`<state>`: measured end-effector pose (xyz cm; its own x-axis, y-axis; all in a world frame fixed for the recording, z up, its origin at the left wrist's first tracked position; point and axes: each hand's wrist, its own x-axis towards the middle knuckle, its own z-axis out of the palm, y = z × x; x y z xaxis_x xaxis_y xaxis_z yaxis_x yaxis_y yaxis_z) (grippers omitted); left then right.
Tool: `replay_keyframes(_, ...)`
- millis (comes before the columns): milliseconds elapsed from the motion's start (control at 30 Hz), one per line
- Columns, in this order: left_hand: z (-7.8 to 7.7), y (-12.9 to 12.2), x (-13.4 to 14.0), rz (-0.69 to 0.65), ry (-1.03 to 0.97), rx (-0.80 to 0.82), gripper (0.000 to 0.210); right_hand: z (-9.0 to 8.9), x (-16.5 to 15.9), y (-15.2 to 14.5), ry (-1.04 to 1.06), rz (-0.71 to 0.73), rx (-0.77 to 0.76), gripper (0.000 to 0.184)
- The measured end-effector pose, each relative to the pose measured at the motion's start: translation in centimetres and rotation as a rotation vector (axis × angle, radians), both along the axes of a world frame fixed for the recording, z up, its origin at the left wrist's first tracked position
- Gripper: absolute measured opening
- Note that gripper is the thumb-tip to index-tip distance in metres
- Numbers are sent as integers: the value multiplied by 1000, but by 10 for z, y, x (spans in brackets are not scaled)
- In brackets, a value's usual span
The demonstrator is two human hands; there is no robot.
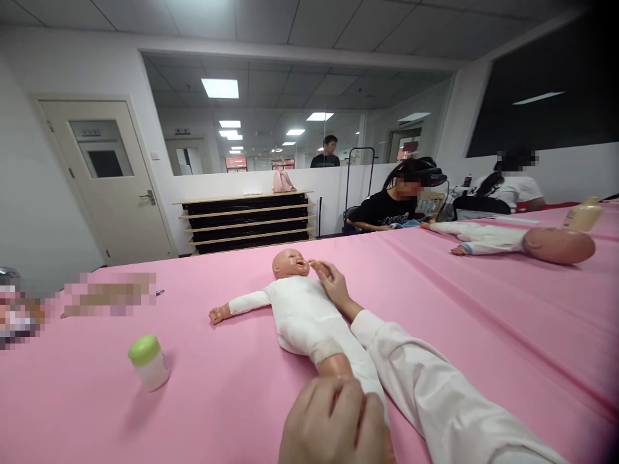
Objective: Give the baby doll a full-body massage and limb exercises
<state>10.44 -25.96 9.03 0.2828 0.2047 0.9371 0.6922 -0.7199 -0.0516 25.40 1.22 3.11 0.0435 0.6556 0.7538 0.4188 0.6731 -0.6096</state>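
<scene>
A baby doll (309,309) with a white cloth body lies on its back on the pink-covered table, its head turned to the right. In the foreground my left hand (333,419) is closed around the doll's lower leg, hiding the foot. Up by the doll's shoulder, my right hand (333,283) has its fingers curled around what looks like the end of the doll's other arm, close to the face. Most of that arm is hidden behind my hand and sleeve. The doll's visible arm (249,301) stretches out to the left on the cloth.
A jar with a green lid (149,362) stands left of the doll. Another doll (512,240) lies at the right near a beige bottle (583,216). Two people sit beyond the table; another stands behind the glass. A low wooden rack (246,222) stands at the wall.
</scene>
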Motion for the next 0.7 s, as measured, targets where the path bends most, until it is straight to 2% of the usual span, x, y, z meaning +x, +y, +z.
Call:
replay_keyframes(67, 9, 12, 2, -166, 19, -66, 20, 7, -12, -8, -209, 126, 51, 28)
replay_keyframes(167, 7, 37, 8, -341, 57, -263, 23, 17, -21, -13, -429, 261, 90, 22)
replay_keyframes(333, -13, 87, 17, -429, 156, -491, 25, 22, -22, -9, -507, 315, 88, 23)
replay_keyframes(433, -15, 102, 20, -453, 135, -549, 22, 19, -22, -7, -495, 333, 70, 26)
replay_keyframes(533, -6, 93, 14, -472, 120, -559, 22, 13, -21, -10, -440, 264, 72, 26)
replay_keyframes(700, 13, 37, -24, -486, 154, -514, 22, 0, -8, -10, -139, 123, 2, 34)
